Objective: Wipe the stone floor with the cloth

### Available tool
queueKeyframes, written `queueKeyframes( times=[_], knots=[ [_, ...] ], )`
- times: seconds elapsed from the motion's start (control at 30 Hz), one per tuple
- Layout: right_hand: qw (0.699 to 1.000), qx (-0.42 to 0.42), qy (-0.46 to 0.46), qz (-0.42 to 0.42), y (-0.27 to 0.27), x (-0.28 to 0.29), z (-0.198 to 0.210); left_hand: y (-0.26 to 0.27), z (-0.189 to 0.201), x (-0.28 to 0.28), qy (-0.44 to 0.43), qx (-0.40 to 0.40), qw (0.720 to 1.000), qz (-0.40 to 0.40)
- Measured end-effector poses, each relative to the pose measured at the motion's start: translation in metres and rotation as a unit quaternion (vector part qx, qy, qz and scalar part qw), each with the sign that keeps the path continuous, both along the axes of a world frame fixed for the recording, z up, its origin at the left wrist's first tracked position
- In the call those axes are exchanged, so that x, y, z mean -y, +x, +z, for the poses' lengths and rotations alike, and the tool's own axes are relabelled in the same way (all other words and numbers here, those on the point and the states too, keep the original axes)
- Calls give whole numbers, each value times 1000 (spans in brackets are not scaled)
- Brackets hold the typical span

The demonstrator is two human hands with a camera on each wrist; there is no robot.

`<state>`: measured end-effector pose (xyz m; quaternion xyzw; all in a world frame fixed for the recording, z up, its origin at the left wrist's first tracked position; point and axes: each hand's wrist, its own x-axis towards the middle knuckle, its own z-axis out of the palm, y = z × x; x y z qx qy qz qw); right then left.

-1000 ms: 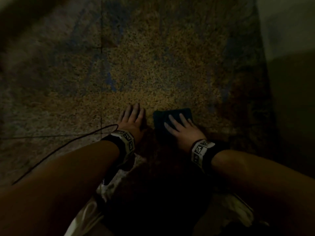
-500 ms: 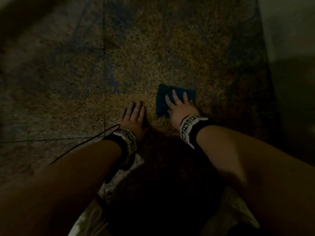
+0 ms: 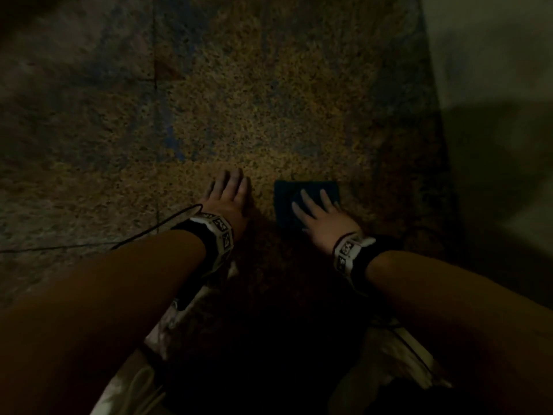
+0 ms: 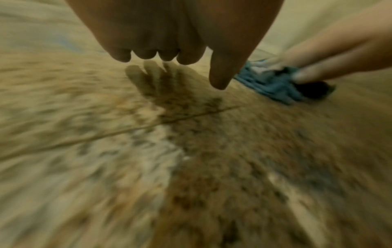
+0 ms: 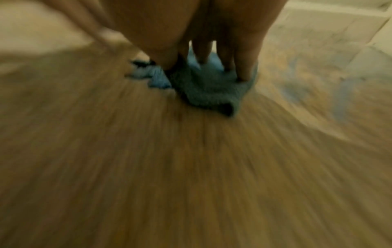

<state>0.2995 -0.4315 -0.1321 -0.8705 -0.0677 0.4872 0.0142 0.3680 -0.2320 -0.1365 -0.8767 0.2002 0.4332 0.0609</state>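
Note:
A folded blue cloth [image 3: 287, 202] lies flat on the speckled stone floor [image 3: 269, 109]. My right hand [image 3: 317, 209] presses down on it with spread, straight fingers, covering its near right part. The right wrist view shows those fingers [image 5: 244, 67] resting on the bunched blue cloth [image 5: 203, 90]. My left hand [image 3: 229, 194] lies flat on the bare floor just left of the cloth, fingers straight and together, holding nothing. In the left wrist view the left hand [image 4: 169, 55] hovers close over the floor, with the cloth [image 4: 273, 87] and right hand at its right.
A pale wall [image 3: 493, 70] rises at the right edge of the floor. A thin black cable [image 3: 89, 245] runs from my left wrist across the floor to the left. Tile joints [image 3: 155, 55] cross the floor on the left. Pale clothing [image 3: 167, 324] shows below my arms.
My right hand has pulled the cloth back toward me and to the right after pushing it forward half a second ago. The left hand has stayed planted on the floor.

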Motion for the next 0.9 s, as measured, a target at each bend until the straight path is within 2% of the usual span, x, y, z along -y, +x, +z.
queueKeyframes(
  times=[0.17, 0.3, 0.5, 0.6, 0.73, 0.9],
  knots=[
    [1000, -6, 19, -7, -18, 13, -2, -5, -3, 20, 22, 1, 996, -81],
    [1000, 11, 15, -18, -5, 14, -6, -6, -4, 16, 26, 3, 996, -86],
    [996, 25, -25, -87, 59, 6, -5, -5, -2, 12, 28, -5, 997, -78],
    [996, 28, -26, -85, 70, 10, -7, -7, 2, 15, 44, -13, 997, -64],
    [996, 44, -8, -79, 54, 14, -7, -5, 1, 23, 50, -14, 997, -61],
    [999, 25, 7, -47, 8, 26, -4, 1, 1, 41, 27, -11, 998, -50]
  ],
)
